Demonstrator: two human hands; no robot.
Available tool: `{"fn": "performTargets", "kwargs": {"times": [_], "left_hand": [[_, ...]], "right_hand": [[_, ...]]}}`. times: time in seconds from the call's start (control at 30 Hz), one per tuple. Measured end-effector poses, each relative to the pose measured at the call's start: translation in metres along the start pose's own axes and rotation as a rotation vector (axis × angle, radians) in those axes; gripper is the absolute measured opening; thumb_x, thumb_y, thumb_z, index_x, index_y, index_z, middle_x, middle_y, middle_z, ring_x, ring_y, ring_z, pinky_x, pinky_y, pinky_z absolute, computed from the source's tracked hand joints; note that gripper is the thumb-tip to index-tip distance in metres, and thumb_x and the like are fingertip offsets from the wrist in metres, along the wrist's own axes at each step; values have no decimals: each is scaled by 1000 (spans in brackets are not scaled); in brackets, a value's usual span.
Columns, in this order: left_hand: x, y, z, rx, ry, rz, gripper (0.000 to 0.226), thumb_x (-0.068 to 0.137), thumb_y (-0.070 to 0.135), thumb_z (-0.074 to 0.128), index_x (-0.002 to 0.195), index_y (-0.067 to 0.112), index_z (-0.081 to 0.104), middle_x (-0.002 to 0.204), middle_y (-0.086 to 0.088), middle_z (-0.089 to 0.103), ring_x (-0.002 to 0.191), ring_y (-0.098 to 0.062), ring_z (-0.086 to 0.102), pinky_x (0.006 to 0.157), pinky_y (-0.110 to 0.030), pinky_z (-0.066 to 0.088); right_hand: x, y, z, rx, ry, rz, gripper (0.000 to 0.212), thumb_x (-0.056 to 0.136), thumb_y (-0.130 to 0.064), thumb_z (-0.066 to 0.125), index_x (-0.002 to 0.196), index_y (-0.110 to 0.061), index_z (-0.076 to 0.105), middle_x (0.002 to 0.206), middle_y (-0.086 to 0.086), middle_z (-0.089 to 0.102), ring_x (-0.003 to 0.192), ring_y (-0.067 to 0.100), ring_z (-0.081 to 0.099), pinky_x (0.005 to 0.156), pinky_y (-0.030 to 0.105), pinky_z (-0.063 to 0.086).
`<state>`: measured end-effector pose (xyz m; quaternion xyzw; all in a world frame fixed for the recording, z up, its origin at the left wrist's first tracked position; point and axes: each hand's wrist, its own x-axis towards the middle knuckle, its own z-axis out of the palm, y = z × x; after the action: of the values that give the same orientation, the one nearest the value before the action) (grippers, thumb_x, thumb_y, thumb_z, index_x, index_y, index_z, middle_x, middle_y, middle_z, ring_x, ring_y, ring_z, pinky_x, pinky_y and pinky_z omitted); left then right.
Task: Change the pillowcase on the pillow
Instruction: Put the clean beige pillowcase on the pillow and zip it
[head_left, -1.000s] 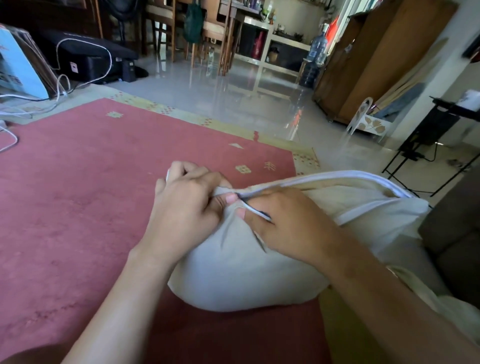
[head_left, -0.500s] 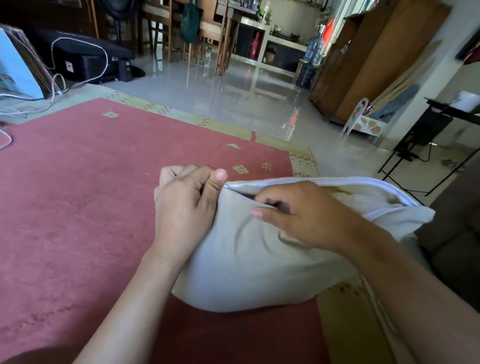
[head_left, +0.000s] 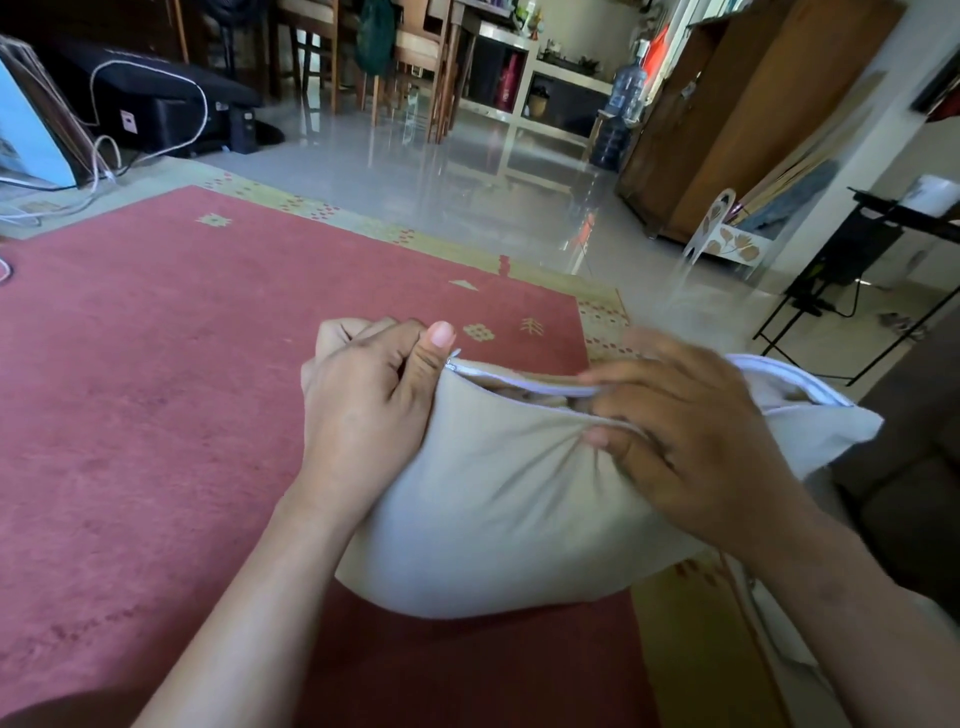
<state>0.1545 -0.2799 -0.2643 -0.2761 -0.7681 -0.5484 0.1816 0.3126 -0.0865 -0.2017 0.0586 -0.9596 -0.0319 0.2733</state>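
While a wide red woven rug with a yellow-green patterned border (head_left: 156, 415) fills most of the floor in view, the glossy grey tiled floor (head_left: 467, 171) runs beyond it towards a tall brown wooden cabinet (head_left: 727, 119) at the right and wooden chairs (head_left: 415, 57) at the back. On the near right part of the rug sits a plump pillow in a beige fabric pillowcase (head_left: 498, 509), its lower bulge resting on the rug and its upper edge turned up towards the camera. Along that upper edge runs a white zipper strip (head_left: 519, 383), parted so that a gap shows crumpled beige filling cloth inside. The left hand (head_left: 363, 415) is closed in a fist on the left corner of the pillowcase, thumb pressed up beside the zipper's end, with a wad of the cloth bunched above the knuckles. The right hand (head_left: 691, 441), somewhat blurred, pinches the gathered near lip of the opening between thumb and fingers, folds of cloth radiating from the pinch. A white cable (head_left: 202, 104) loops over a black case (head_left: 156, 98) at the far left
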Motion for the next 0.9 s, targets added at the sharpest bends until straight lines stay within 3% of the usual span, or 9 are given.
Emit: {"fn": "performTargets", "kwargs": {"times": [0.1, 0.17, 0.3, 0.33, 0.4, 0.5, 0.7, 0.8, 0.9], "left_hand": [[1, -3, -2, -31, -41, 49, 57, 94, 74, 29, 72, 27, 52, 71, 13, 53, 91, -3, 40, 88, -52, 44], [3, -6, -6, -75, -108, 94, 48, 95, 71, 34, 74, 35, 57, 74, 12, 56, 95, -11, 44, 91, -49, 41], [7, -14, -17, -165, -281, 150, 18, 87, 58, 56, 95, 43, 64, 97, 24, 64, 111, -14, 43, 99, -19, 30], [8, -16, -18, -178, -286, 148, 17, 85, 54, 58, 97, 44, 64, 100, 26, 64, 113, -10, 41, 99, -15, 28], [7, -15, -17, -191, -250, 126, 15, 83, 52, 58, 95, 46, 63, 99, 29, 63, 112, -2, 39, 98, -11, 27], [5, -11, -12, -177, -164, 96, 11, 82, 52, 57, 90, 47, 63, 97, 28, 62, 109, 4, 37, 99, -23, 33], [2, -10, -5, -25, -96, 115, 28, 93, 54, 49, 95, 31, 65, 90, 24, 60, 102, -11, 38, 92, -46, 42], [3, -11, -4, 5, -94, 131, 31, 96, 55, 46, 92, 29, 62, 90, 24, 59, 102, -13, 38, 92, -45, 40], [4, -10, -3, 2, -98, 133, 30, 95, 55, 48, 92, 30, 63, 91, 19, 62, 102, -12, 38, 93, -42, 39]], "right_hand": [[16, 6, 4, 253, -27, 97, 16, 89, -37, 65, 86, -23, 73, 80, -29, 62, 78, -4, 61, 72, 21, 40], [26, 5, 1, 412, -62, 233, 10, 79, -30, 79, 77, -27, 70, 69, -20, 67, 70, 4, 63, 65, 24, 43], [42, 4, 0, 561, -77, 384, 22, 72, -28, 86, 83, -27, 67, 70, -9, 71, 67, 16, 64, 73, 24, 48], [45, 1, 3, 496, -52, 352, 18, 76, -29, 83, 85, -29, 68, 70, -11, 71, 68, 11, 66, 80, 30, 52], [48, -7, 14, 355, 27, 275, 10, 82, -27, 69, 89, -34, 67, 77, -21, 71, 80, 0, 68, 96, 47, 45], [57, -31, 26, 252, 134, 221, 15, 85, -35, 58, 99, -37, 64, 90, -26, 71, 97, -12, 62, 115, 45, 20], [80, -53, 39, 216, 60, 136, 30, 88, -60, 56, 112, -47, 67, 105, -26, 70, 114, -7, 56, 117, 40, 3], [87, -48, 42, 327, 65, 184, 26, 82, -63, 60, 100, -49, 72, 94, -30, 71, 110, -9, 57, 117, 42, 9], [91, -43, 42, 577, 27, 250, 21, 75, -57, 72, 91, -44, 73, 84, -30, 72, 92, -9, 65, 104, 49, 41]]}}
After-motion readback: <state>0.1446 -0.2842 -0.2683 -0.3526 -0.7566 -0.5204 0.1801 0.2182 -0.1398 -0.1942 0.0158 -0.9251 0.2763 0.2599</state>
